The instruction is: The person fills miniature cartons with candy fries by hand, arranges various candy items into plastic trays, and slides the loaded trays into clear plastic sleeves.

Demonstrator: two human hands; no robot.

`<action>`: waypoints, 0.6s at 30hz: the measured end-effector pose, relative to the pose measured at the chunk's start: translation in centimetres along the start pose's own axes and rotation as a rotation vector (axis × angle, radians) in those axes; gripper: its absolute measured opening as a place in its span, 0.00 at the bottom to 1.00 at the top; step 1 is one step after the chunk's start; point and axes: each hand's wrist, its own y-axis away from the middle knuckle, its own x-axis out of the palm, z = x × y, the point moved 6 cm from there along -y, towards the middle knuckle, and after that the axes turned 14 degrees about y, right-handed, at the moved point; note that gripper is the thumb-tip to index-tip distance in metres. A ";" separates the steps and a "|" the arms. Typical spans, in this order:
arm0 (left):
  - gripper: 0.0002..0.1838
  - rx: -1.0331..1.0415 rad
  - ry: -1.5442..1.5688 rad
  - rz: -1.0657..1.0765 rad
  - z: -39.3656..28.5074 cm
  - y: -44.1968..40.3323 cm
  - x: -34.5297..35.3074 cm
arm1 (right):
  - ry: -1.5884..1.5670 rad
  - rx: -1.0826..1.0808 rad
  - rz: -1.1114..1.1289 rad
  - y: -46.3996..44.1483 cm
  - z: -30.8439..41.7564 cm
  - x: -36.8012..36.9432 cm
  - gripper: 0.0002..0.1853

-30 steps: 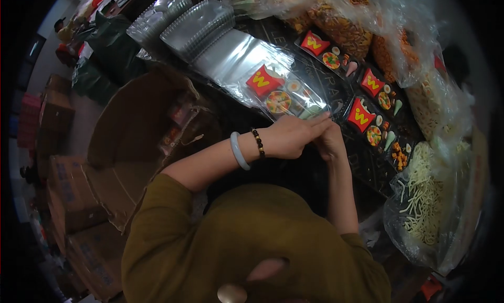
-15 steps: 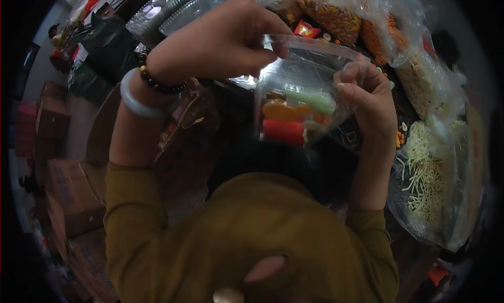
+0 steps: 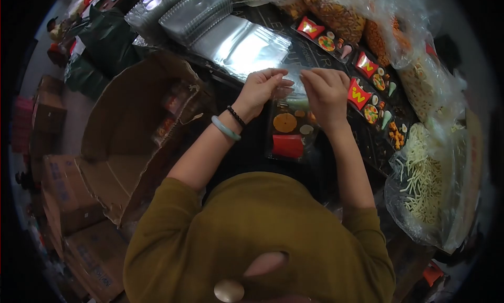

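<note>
A clear plastic bag (image 3: 311, 137) hangs upright in front of my body. Inside it show a red piece (image 3: 287, 145), a round orange piece (image 3: 284, 123) and a pale green piece at the top. My left hand (image 3: 261, 92) pinches the bag's upper left edge between thumb and fingers. On the other side my right hand (image 3: 326, 95) is closed at the upper right edge, its fingertips bent down over the plastic. The two hands are close together, a small gap between them. Part of the bag's top is hidden behind the fingers.
Sets of small toy food pieces with red fry boxes (image 3: 359, 93) lie on the dark table at right. Flat clear bags (image 3: 239, 45) and plastic trays (image 3: 195, 17) are stacked behind. An open cardboard box (image 3: 113, 169) stands left; a bag of pale strips (image 3: 424, 182) lies right.
Both hands have come closer together at the bag's top; the left moved down and the right moved left. The bag now hangs straighter and slightly lower.
</note>
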 end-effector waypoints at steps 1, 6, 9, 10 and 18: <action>0.11 0.008 -0.007 0.037 -0.2 0.2 0.3 | 0.053 -0.058 0.072 -0.4 0.7 1.0 0.08; 0.12 0.085 -0.097 0.186 -0.4 -0.2 0.1 | 0.104 -0.294 0.158 -1.5 2.6 3.7 0.09; 0.12 0.131 -0.281 0.206 -0.8 0.2 0.5 | 0.057 -0.276 0.173 -1.7 2.3 4.6 0.05; 0.12 0.120 -0.241 0.188 -0.8 0.2 0.5 | -0.016 -0.197 0.177 -1.3 1.7 5.5 0.04; 0.16 0.035 -0.096 0.115 -0.7 0.1 -0.6 | -0.982 0.928 -0.035 0.5 -11.1 2.3 0.09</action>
